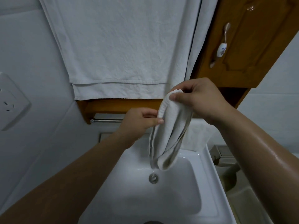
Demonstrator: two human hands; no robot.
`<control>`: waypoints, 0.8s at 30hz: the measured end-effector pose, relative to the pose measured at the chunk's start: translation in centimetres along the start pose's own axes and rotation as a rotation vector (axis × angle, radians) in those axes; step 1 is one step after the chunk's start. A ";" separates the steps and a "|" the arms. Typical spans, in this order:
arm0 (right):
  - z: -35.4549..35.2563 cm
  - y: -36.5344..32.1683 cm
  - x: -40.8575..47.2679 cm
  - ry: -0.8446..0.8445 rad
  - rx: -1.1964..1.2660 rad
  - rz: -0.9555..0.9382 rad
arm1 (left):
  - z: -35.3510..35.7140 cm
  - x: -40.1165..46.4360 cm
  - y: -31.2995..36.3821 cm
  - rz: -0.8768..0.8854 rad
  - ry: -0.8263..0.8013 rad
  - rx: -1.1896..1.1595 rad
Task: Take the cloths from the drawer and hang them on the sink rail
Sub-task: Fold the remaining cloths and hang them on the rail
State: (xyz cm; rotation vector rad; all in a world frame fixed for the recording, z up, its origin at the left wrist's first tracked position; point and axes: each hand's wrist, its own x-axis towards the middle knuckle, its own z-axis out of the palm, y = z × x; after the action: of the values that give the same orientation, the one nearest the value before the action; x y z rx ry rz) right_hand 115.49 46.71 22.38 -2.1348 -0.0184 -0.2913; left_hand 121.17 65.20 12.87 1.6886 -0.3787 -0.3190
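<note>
Both hands are pinching a folded white cloth (168,135) at mid-frame, over the sink (161,199): right hand (200,101) gripping its top, left hand (140,122) its edge. The hanging step seems underway; next, draping it over the rail (106,121), centre-left.

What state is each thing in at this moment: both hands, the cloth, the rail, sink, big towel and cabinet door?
Left hand: pinches the cloth's upper edge.
Right hand: grips the cloth's top end.
Cloth: folded, held up, hanging over the sink, not on the rail.
Rail: visible part bare.
Sink: no standing water visible.
Big towel: hung flat, doubled over.
Cabinet door: closed.
</note>
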 end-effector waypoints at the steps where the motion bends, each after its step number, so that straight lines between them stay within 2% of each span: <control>1: 0.0 -0.1 0.1 -0.012 0.000 -0.006 | 0.4 -0.3 0.0 0.023 -0.053 0.021; 3: 0.1 -0.2 0.1 -0.033 0.015 -0.014 | 1.1 -0.5 0.1 0.028 -0.094 0.056; 8: -0.3 -0.3 0.1 -0.060 0.044 -0.029 | 0.6 -0.1 -1.1 -0.054 0.014 0.083; 11: -0.4 -0.5 0.1 -0.080 0.054 -0.039 | 0.6 -0.2 -1.9 -0.072 -0.005 0.122; 15: -0.8 -0.8 0.1 -0.064 0.070 -0.051 | 1.5 -0.6 -3.6 -0.039 -0.072 0.304; 24: -2.6 -1.1 0.3 -0.018 0.081 -0.062 | 0.0 -0.3 -6.7 -0.138 -0.002 0.434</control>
State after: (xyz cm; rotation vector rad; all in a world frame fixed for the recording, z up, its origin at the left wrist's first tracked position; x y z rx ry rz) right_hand 115.14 45.18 24.73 -2.0586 -0.1052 -0.3025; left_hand 121.34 66.26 6.20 2.1457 -0.3502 -0.3580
